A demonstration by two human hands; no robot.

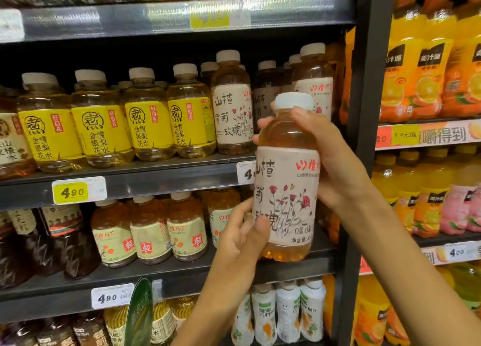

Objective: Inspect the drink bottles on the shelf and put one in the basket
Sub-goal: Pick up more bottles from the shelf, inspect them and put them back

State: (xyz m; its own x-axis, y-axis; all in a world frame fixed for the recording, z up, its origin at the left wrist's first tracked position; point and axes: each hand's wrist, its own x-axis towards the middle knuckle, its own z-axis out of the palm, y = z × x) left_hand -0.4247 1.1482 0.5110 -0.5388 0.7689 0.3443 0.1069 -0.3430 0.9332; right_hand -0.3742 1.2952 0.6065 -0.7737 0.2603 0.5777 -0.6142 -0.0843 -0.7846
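Observation:
I hold an amber drink bottle (286, 179) upright in front of the shelf, with a white cap and a cream label printed with red roses. My right hand (330, 161) grips its upper part from the right, fingers curled round the shoulder. My left hand (244, 231) holds its lower left side, thumb on the label. Bottles of the same kind (233, 116) stand on the middle shelf (166, 181) behind it. No basket is in view.
Yellow-labelled bottles (100, 132) fill the left of the middle shelf. Green-labelled ones (148, 233) stand on the shelf below, white bottles (286, 312) lower still. A dark upright post (364, 85) separates a bay of orange juice bottles (426, 72) on the right.

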